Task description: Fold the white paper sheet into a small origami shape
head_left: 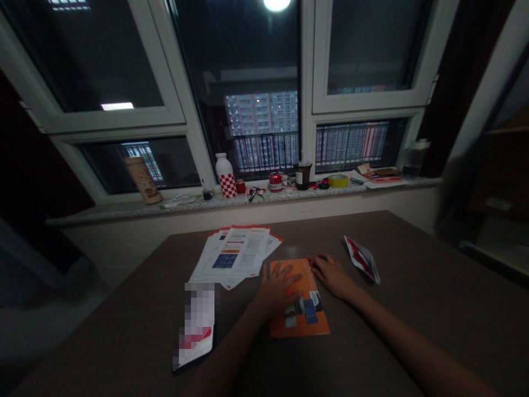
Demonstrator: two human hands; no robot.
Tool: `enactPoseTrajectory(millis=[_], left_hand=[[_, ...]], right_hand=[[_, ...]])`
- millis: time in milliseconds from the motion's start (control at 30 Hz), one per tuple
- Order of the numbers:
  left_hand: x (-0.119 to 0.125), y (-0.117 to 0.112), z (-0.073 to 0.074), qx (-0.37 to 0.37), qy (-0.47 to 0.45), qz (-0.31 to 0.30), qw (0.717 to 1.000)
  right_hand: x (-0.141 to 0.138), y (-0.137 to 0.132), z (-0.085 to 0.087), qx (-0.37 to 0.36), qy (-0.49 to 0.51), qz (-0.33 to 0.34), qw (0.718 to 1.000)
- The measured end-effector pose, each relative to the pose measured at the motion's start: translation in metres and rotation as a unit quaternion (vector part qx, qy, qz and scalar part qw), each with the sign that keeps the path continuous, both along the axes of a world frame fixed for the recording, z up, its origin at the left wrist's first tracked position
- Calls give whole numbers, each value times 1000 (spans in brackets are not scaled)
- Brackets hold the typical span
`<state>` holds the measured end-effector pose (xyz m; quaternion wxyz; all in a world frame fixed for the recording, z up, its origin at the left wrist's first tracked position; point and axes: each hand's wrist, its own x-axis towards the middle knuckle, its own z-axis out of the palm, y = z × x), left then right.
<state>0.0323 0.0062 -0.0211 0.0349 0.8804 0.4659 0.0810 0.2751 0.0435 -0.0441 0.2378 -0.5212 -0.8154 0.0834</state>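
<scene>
An orange booklet (pixel 300 325) with small pictures on its cover lies flat on the brown table (pixel 144 309). My left hand (pixel 276 291) rests on its left part with the fingers spread. At the booklet's upper right corner is my right hand (pixel 330 273), its fingertips touching that edge and its palm on the table; the fingers are stretched and loosely apart. Behind my left hand a fanned pile of printed sheets (pixel 248 253) overlaps itself. A folded white and red packet (pixel 362 258) lies to the right of my right hand.
Left of my left forearm lies a phone-like, partly blurred object (pixel 198 331). Along the windowsill (pixel 182 205) stand a tan tumbler (pixel 142 179), a red-checked white bottle (pixel 226 176), a red can (pixel 275 182), a dark drink cup (pixel 303 175) and yellow tape (pixel 338 181).
</scene>
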Motion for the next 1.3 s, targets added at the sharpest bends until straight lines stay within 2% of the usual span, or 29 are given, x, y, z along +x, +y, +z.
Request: enactPoseTrajectory(millis=[233, 633, 1100, 1300], left_hand=[[0, -1, 0, 8, -8, 1, 1000], [1, 0, 8, -10, -13, 13, 1000], [-1, -1, 7, 14, -24, 13, 1000], [-1, -1, 4, 23, -36, 8, 999]], right_hand=[[3, 3, 2, 33, 55, 47, 997], [-5, 8, 5, 19, 51, 1, 999], [15, 9, -6, -14, 78, 90, 993], [14, -1, -4, -26, 56, 81, 995]])
